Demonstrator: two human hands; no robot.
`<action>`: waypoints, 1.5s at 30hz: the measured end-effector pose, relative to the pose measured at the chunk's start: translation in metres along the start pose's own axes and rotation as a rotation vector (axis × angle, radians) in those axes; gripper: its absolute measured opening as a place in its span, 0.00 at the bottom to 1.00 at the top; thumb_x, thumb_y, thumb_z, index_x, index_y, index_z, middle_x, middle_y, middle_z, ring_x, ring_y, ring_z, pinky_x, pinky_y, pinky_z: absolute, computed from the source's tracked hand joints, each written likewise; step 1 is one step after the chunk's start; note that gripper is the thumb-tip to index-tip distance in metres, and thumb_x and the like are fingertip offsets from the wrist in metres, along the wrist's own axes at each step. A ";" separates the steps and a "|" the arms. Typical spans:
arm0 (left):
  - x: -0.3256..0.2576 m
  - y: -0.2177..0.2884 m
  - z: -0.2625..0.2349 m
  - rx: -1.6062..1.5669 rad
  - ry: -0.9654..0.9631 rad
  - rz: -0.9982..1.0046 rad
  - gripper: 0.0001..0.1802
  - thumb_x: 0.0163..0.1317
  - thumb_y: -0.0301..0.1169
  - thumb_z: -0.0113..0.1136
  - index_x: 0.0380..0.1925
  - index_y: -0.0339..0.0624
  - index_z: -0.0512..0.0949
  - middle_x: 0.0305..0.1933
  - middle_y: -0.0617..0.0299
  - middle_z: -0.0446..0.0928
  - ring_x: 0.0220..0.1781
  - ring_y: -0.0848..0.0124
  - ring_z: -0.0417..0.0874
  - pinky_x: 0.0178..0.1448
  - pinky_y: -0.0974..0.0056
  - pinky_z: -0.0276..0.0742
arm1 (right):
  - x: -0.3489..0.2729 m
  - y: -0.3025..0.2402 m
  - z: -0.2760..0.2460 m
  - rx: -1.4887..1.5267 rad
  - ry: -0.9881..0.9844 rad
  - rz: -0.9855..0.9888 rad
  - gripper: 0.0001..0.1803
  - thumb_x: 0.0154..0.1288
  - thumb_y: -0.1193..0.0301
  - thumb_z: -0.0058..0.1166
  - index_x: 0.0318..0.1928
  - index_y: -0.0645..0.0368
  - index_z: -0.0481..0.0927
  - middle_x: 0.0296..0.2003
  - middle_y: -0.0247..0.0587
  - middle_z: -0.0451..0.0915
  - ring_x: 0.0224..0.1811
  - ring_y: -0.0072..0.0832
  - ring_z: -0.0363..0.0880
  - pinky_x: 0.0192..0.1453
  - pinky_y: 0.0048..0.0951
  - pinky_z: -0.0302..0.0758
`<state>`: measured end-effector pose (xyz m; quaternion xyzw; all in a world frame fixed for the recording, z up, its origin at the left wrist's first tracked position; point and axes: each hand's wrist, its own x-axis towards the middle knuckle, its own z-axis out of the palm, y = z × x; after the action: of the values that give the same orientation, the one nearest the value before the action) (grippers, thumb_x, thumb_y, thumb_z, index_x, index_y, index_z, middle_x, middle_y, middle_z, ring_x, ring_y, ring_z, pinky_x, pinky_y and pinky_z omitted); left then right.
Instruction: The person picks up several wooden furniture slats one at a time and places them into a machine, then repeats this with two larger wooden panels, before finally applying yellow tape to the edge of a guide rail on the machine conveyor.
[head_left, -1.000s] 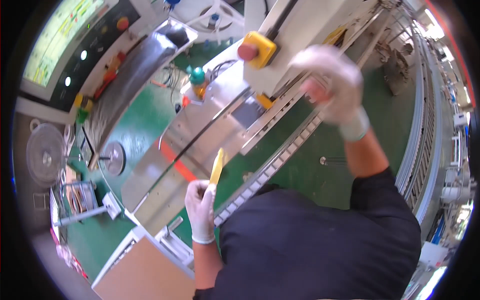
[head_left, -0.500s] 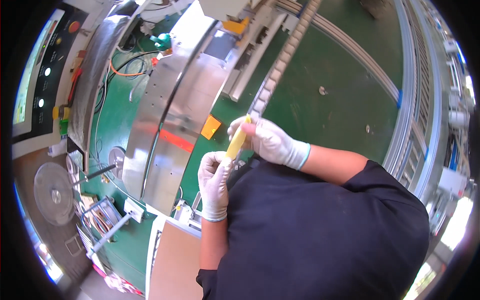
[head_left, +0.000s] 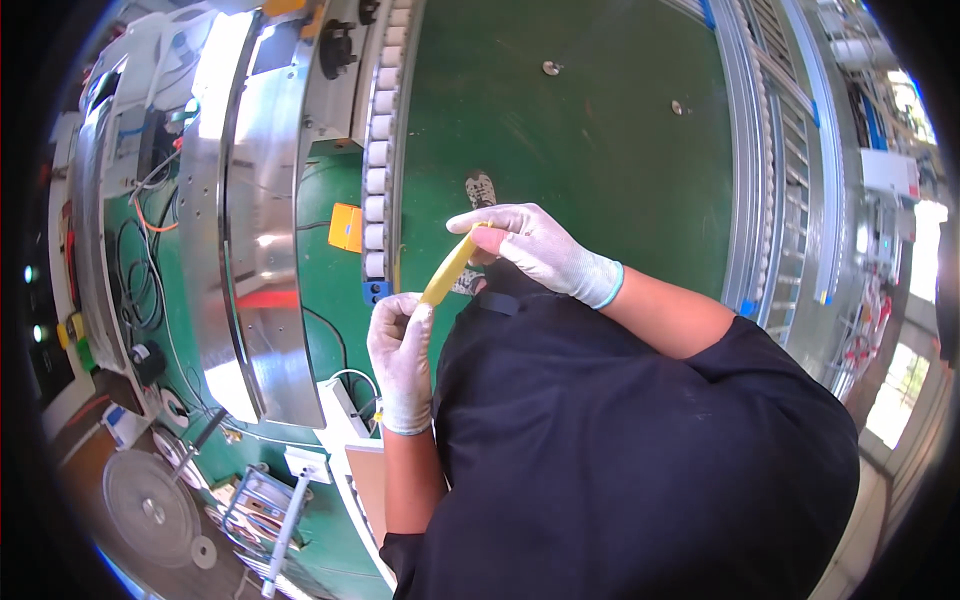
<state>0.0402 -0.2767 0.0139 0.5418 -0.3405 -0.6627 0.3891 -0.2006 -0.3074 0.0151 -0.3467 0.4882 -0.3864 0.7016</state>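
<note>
A slim yellow strip (head_left: pixel 447 274) slants between my two gloved hands in front of my dark shirt. Its lower end is pinched by the thumb and fingers of my left hand (head_left: pixel 402 350). Higher up and to the right, my right hand (head_left: pixel 540 250) grips the other end, thumb on top, fingers partly behind it. Both gloves are white and knitted, though one thumb tip of the right hand looks bare. What exactly the strip is cannot be made out.
Left of my hands runs a narrow roller conveyor (head_left: pixel 376 180), with an orange box (head_left: pixel 346 227) beside it on the green floor. Farther left stands a shiny metal machine panel (head_left: pixel 275 200). A clear reel (head_left: pixel 150 505) is at lower left; aluminium rails (head_left: pixel 745 180) line the right.
My view has turned rightward, so the machine and conveyor sit farther left and the open floor shows more. Both hands keep hold of the yellow strip; its tilt leans slightly more.
</note>
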 end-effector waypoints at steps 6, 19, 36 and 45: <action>-0.004 -0.007 0.004 0.093 -0.088 -0.010 0.04 0.75 0.27 0.62 0.43 0.41 0.76 0.43 0.63 0.79 0.44 0.75 0.80 0.53 0.69 0.76 | -0.023 0.029 -0.002 0.159 0.088 -0.054 0.18 0.81 0.70 0.55 0.63 0.65 0.82 0.47 0.35 0.85 0.45 0.20 0.81 0.57 0.28 0.80; 0.006 -0.025 0.011 0.590 -0.052 0.005 0.05 0.70 0.25 0.66 0.37 0.37 0.78 0.36 0.64 0.80 0.38 0.75 0.79 0.46 0.67 0.76 | -0.009 0.099 -0.029 0.263 0.112 -0.040 0.32 0.76 0.76 0.57 0.77 0.61 0.65 0.41 0.33 0.80 0.43 0.19 0.79 0.53 0.24 0.79; 0.079 -0.019 0.034 1.795 -0.122 0.547 0.05 0.62 0.30 0.66 0.33 0.40 0.82 0.79 0.43 0.66 0.81 0.41 0.61 0.81 0.40 0.58 | 0.082 0.229 -0.017 0.877 -0.023 0.209 0.06 0.73 0.71 0.61 0.44 0.58 0.78 0.55 0.40 0.82 0.58 0.28 0.82 0.61 0.35 0.84; 0.070 -0.012 0.036 1.727 -0.143 0.444 0.05 0.64 0.28 0.64 0.32 0.38 0.80 0.79 0.40 0.64 0.83 0.40 0.58 0.82 0.41 0.56 | 0.082 0.244 -0.056 0.201 0.205 0.209 0.14 0.61 0.73 0.62 0.48 0.60 0.81 0.50 0.45 0.83 0.53 0.34 0.84 0.60 0.34 0.80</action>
<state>-0.0046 -0.3320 -0.0223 0.5248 -0.8412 -0.1169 -0.0574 -0.1856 -0.2730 -0.2461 -0.1808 0.5494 -0.3918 0.7155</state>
